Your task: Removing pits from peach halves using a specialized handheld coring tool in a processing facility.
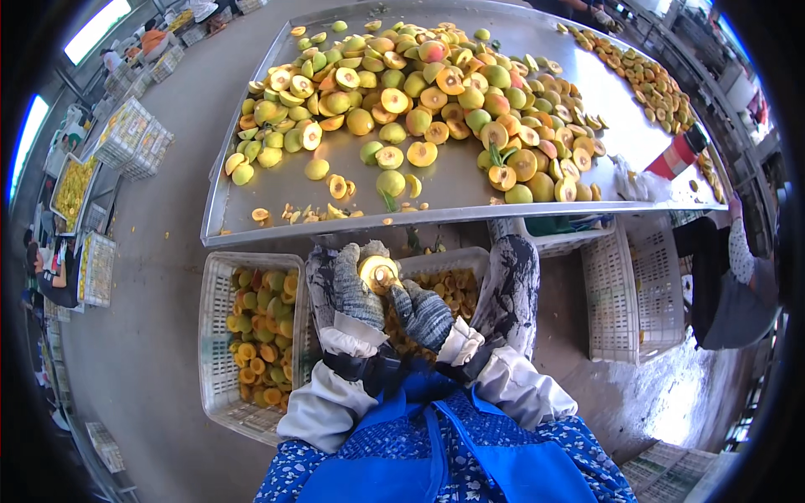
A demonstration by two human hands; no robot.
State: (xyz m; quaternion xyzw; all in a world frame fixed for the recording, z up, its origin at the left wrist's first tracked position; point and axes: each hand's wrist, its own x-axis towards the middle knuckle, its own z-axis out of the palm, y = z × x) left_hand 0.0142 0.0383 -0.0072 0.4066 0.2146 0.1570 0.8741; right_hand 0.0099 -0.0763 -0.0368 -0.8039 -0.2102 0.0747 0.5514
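My left hand (pixel 358 292), in a grey knitted glove, grips a halved yellow peach-like fruit (pixel 378 274) with its cut face and pit area turned up. My gloved right hand (pixel 424 314) is curled close against the lower right of that fruit half. Any small tool inside its fingers is hidden. Both hands are above a plastic crate (pixel 462 286) of cut fruit pieces between my knees. Before me a metal table (pixel 283 182) bears a large heap of halved fruit (pixel 402 94), some green-skinned, some blushed red, several with pits showing.
At my left stands a white plastic crate (pixel 217 339) of fruit halves. Loose pits (pixel 308 215) lie near the table's front edge. A red bottle (pixel 676 154) and a crumpled plastic bag (pixel 635 182) are at the right. Nested crates (pixel 613 295) and a seated person (pixel 736 295) are farther right.
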